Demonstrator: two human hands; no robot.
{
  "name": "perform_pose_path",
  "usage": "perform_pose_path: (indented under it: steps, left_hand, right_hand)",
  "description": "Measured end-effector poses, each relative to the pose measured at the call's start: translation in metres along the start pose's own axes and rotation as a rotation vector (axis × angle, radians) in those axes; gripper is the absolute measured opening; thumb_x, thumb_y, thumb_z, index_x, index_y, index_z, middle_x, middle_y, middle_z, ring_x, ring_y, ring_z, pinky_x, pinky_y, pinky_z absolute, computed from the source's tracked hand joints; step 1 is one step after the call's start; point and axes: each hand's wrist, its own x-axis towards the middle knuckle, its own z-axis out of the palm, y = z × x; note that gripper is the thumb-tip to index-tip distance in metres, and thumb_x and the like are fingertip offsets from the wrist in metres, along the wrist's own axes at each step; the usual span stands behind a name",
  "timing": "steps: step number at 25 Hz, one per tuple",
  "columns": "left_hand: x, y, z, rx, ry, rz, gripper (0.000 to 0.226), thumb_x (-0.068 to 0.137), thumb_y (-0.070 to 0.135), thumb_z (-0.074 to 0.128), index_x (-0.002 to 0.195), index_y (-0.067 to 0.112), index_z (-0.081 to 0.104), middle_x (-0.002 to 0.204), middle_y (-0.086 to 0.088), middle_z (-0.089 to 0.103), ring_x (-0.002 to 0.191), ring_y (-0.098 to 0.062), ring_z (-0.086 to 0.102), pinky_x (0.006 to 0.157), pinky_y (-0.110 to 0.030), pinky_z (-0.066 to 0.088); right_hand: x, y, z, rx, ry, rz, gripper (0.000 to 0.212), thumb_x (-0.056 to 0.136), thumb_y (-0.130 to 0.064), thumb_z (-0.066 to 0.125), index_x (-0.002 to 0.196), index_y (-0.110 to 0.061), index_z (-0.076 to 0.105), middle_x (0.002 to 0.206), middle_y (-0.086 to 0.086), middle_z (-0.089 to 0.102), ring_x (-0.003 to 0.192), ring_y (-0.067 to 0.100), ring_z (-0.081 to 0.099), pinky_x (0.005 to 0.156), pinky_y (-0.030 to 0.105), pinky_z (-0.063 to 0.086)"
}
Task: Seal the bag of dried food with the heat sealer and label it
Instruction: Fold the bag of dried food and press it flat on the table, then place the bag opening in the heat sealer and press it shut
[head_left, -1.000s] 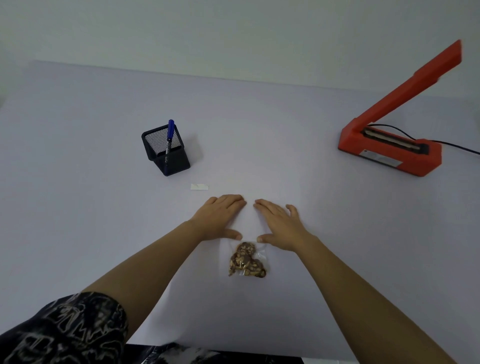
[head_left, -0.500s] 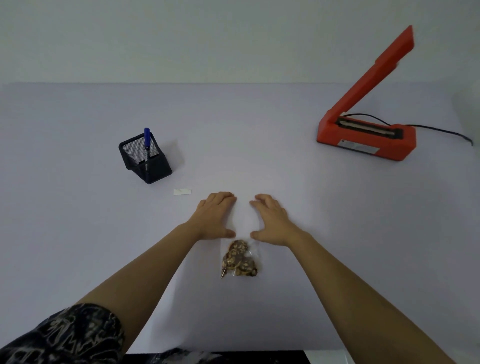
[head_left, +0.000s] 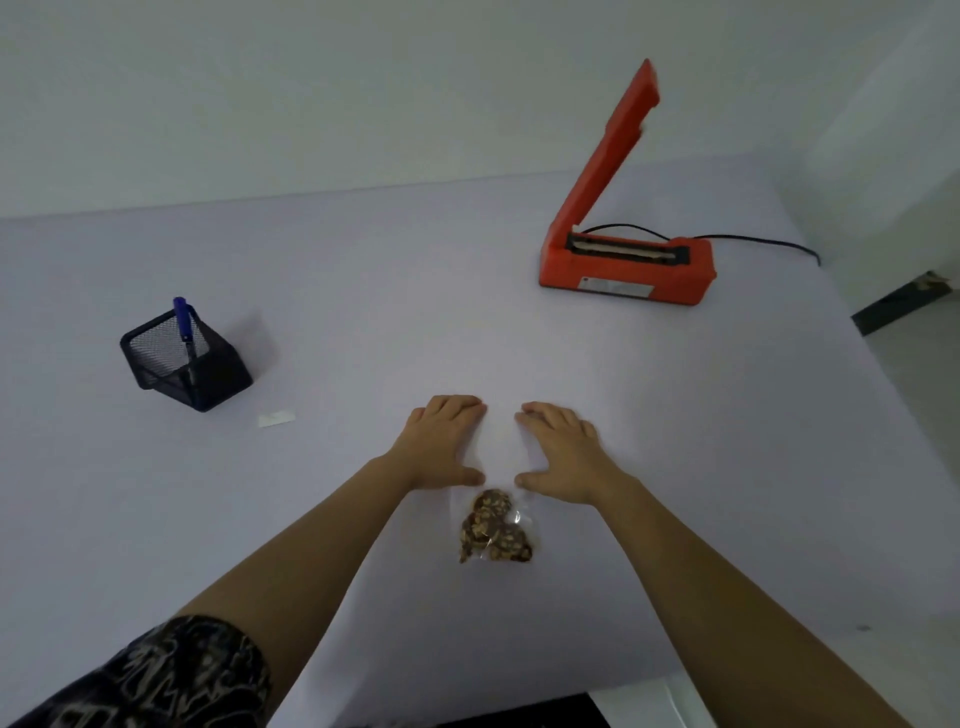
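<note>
Since earlier nothing moved: left hand (head_left: 441, 441) and right hand (head_left: 561, 452) lie flat, fingers together, on pale table (head_left: 363, 291).

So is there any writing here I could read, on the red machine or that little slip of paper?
None is readable.
Heat sealer: silver plate on its front, print too blurred to read.
White label: looks blank.
Sleeve: pale pattern, no legible words.

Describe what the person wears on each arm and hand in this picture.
Both hands, the left hand and the right hand, are bare: no gloves, rings or watch visible. The forearms are uncovered. Only the left arm shows a short dark sleeve with a pale scribbled pattern.
</note>
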Motion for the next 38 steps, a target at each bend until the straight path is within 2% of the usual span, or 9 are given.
perform_pose_path:
  steps: [11,14,19,23,27,29,32,35,38]
  left_hand:
    - [0.056,0.054,-0.005,0.002,-0.040,0.062,0.093,0.072,0.047,0.070,0.147,0.021,0.021,0.152,0.004,0.021,0.138,-0.022,0.016,0.108,-0.042,0.021]
    - [0.056,0.056,-0.005,-0.134,-0.001,0.044,0.089,0.071,0.044,0.071,0.145,0.024,0.026,0.150,0.006,0.024,0.136,-0.020,0.019,0.107,-0.040,0.020]
    - [0.066,0.069,-0.028,-0.432,0.213,-0.008,0.076,0.068,0.044,0.057,0.139,0.026,0.038,0.146,0.005,0.034,0.131,-0.019,0.029,0.106,-0.042,0.024]
    - [0.106,0.074,-0.062,-0.563,0.288,-0.138,0.068,0.081,0.030,0.061,0.142,0.018,0.034,0.147,-0.005,0.035,0.133,-0.024,0.034,0.110,-0.047,0.030]
    - [0.147,0.084,-0.094,-0.616,0.203,-0.293,0.072,0.089,0.015,0.055,0.148,0.010,0.015,0.154,-0.010,0.023,0.139,-0.026,0.027,0.111,-0.037,0.030]
    - [0.160,0.090,-0.105,-0.701,0.171,-0.319,0.063,0.089,0.008,0.053,0.143,0.016,0.021,0.134,-0.010,0.039,0.129,-0.027,0.038,0.094,-0.030,0.037]
    - [0.168,0.096,-0.112,-0.793,0.140,-0.305,0.065,0.084,0.001,0.052,0.141,0.018,0.024,0.111,-0.001,0.038,0.107,-0.022,0.043,0.082,-0.028,0.036]
    - [0.167,0.094,-0.107,-0.825,0.158,-0.293,0.067,0.081,-0.002,0.052,0.141,0.014,0.026,0.118,-0.005,0.046,0.108,-0.017,0.043,0.083,-0.028,0.037]
    - [0.148,0.090,-0.095,-0.826,0.175,-0.290,0.071,0.081,-0.003,0.050,0.144,0.016,0.023,0.133,-0.009,0.046,0.117,-0.018,0.044,0.083,-0.029,0.038]
  right_hand:
    - [-0.015,0.066,-0.020,0.188,0.093,0.094,0.081,0.074,-0.037,0.070,0.141,-0.020,0.029,0.148,-0.004,0.023,0.136,0.019,0.021,0.110,0.041,0.021]
    - [-0.016,0.070,-0.021,0.413,0.206,0.034,0.069,0.076,-0.033,0.070,0.136,-0.020,0.040,0.139,-0.006,0.035,0.131,0.014,0.032,0.111,0.041,0.029]
    - [-0.009,0.081,-0.048,0.503,0.470,0.014,0.052,0.080,-0.025,0.070,0.127,-0.015,0.050,0.122,-0.003,0.047,0.112,0.010,0.046,0.104,0.034,0.040]
    - [0.015,0.117,-0.088,0.426,0.608,0.185,0.061,0.083,-0.019,0.066,0.136,-0.005,0.038,0.135,0.015,0.044,0.123,0.024,0.044,0.105,0.029,0.033]
    - [0.039,0.155,-0.129,0.413,0.565,0.455,0.082,0.086,-0.021,0.062,0.145,-0.001,0.010,0.153,0.018,0.017,0.141,0.030,0.017,0.115,0.037,0.016]
    - [0.047,0.164,-0.143,0.447,0.508,0.491,0.088,0.086,-0.020,0.061,0.145,0.001,0.000,0.156,0.017,0.008,0.144,0.028,0.009,0.115,0.034,0.010]
    - [0.055,0.169,-0.151,0.511,0.422,0.459,0.088,0.085,-0.016,0.063,0.145,-0.002,0.001,0.154,0.016,0.016,0.141,0.029,0.019,0.113,0.033,0.019]
    - [0.052,0.168,-0.143,0.545,0.450,0.403,0.079,0.080,-0.012,0.065,0.143,-0.005,0.018,0.142,0.017,0.036,0.131,0.031,0.036,0.105,0.034,0.031]
    - [0.033,0.162,-0.125,0.556,0.457,0.382,0.081,0.080,-0.014,0.065,0.144,-0.005,0.016,0.145,0.017,0.032,0.134,0.030,0.033,0.110,0.039,0.029]
